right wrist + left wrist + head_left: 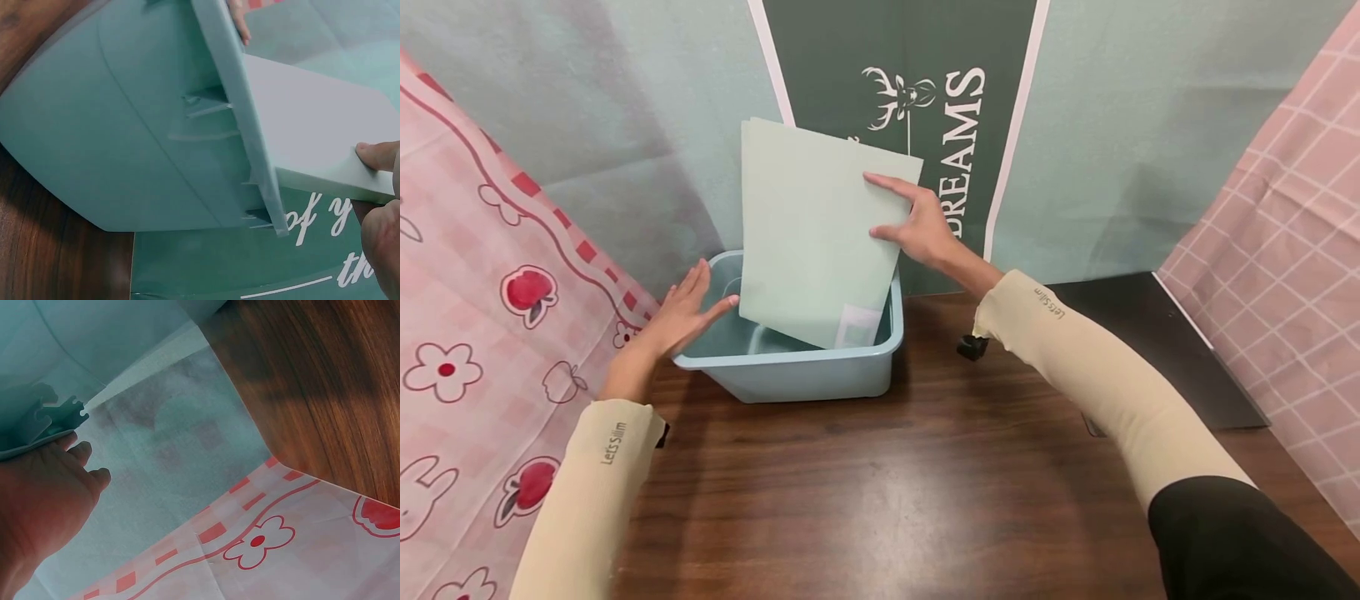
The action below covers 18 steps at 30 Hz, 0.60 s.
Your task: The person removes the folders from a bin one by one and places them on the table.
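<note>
A pale green file folder [820, 225] stands tilted inside a light blue plastic basin [805, 379], its upper part rising well above the rim. A whitish label [857, 325] shows at its lower right corner. My right hand [921, 225] grips the folder's upper right edge, with the thumb pressed on its face in the right wrist view; some fingers are hidden behind it. At the basin's left rim, my left hand [681, 317] has its fingers straight and its thumb spread. The left wrist view shows those fingers against the rim's outer side.
The basin stands on a brown wooden table [880, 492], against a green cloth backdrop [1097, 142]. A flat black panel [1157, 350] lies at the right. Pink patterned cloths [467, 317] hang on both sides.
</note>
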Each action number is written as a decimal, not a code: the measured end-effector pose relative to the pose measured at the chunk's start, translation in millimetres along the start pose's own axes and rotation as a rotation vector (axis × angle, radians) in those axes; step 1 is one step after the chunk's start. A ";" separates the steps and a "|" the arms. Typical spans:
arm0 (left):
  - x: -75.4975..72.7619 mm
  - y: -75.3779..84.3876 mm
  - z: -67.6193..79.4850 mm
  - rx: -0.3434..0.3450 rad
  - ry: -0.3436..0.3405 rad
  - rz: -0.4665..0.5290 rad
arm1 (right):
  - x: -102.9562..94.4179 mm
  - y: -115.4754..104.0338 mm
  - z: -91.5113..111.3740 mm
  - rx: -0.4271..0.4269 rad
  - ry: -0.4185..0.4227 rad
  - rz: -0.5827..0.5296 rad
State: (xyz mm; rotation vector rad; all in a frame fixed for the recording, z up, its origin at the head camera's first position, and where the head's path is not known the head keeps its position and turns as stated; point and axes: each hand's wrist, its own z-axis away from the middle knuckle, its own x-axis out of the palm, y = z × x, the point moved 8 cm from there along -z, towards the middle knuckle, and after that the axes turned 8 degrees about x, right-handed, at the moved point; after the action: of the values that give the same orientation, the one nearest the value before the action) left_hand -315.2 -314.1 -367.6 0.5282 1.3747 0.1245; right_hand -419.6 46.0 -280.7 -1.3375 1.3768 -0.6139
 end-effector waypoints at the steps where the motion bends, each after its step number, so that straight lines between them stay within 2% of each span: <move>1: -0.1 0.4 0.0 0.000 0.001 0.001 | -1.8 -0.6 -0.1 -0.001 0.008 -0.003; 10: -1.1 1.7 1.3 0.003 0.010 -0.002 | -17.1 2.9 0.9 0.060 0.072 -0.060; 18: 3.3 5.6 7.5 0.004 0.022 0.005 | -30.8 6.5 8.7 0.069 0.112 -0.161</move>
State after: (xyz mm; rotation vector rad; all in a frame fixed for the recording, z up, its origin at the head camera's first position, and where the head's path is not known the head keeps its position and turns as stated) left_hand -306.2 -310.0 -367.4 0.5352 1.3957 0.1319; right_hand -420.3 78.6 -279.0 -1.3848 1.3328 -0.8489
